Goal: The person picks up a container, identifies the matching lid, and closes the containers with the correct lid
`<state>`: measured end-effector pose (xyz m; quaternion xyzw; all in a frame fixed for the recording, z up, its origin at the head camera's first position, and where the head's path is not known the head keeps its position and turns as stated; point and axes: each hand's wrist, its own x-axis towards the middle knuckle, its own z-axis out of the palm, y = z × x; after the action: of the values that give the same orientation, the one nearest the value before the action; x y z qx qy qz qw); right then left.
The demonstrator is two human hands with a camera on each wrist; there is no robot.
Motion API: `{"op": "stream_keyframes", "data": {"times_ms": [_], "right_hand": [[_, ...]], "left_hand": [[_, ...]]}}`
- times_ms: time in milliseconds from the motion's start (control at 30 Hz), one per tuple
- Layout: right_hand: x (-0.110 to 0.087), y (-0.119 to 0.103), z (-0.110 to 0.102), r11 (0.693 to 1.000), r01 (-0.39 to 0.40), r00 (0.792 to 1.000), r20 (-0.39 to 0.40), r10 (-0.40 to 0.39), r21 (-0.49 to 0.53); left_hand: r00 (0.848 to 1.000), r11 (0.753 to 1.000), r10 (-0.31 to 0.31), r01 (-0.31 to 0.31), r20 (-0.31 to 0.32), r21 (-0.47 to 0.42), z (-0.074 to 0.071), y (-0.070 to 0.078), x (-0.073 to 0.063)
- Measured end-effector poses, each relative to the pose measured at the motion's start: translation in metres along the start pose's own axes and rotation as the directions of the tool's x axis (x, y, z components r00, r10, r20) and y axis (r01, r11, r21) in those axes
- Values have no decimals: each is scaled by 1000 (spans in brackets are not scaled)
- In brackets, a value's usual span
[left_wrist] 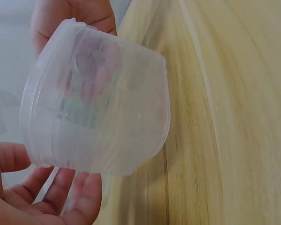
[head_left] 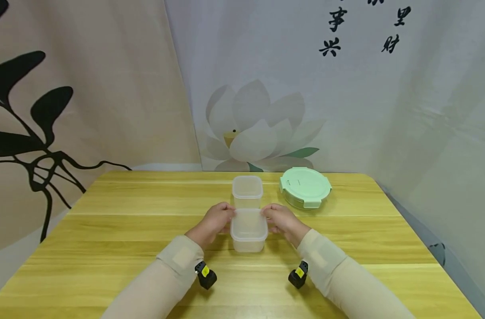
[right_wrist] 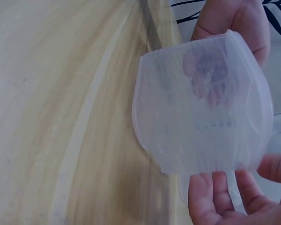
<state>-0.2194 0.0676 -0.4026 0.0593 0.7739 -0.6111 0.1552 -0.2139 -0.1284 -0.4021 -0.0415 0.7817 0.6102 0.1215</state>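
Note:
A translucent plastic food container, lidded and roughly square, is held between both hands close over the wooden table. My left hand grips its left side, with the thumb at the lid's rim and the fingers against the wall below. On the opposite side my right hand holds it the same way, thumb along the rim. Through the cloudy wall the far hand shows blurred. Directly behind stands a second translucent container of similar shape, its lower front overlapped by the nearer one.
A round container with a light green clip lid sits at the back right, near the far edge. The wooden table ends at a printed cloth backdrop. Black wrist cameras hang below both sleeves.

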Motion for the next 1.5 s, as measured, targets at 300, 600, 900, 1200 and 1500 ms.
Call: {"op": "stream_keyframes", "data": {"times_ms": [300,600,900,1200,1500], "right_hand": [[2,-2,5,1000,-2,1000,-9,2,11],[-9,5,-2,999,39,999,25,-39,-13],[-31,12,-9,998,55,994,97,-53,-22],[-39,17,-9,999,49,987,153,-45,-19],[-43,19,-10,999,53,982,183,-50,-11]], "left_hand": [[999,996,-52,52,-9,-67,0,2,0],[999,1000,1,-1,36,-25,-3,-3,-11],[987,998,53,-58,151,35,-9,-6,-25],[975,993,117,-120,191,5,-6,-13,-27],[975,990,138,-143,172,17,-3,-13,-28]]}}
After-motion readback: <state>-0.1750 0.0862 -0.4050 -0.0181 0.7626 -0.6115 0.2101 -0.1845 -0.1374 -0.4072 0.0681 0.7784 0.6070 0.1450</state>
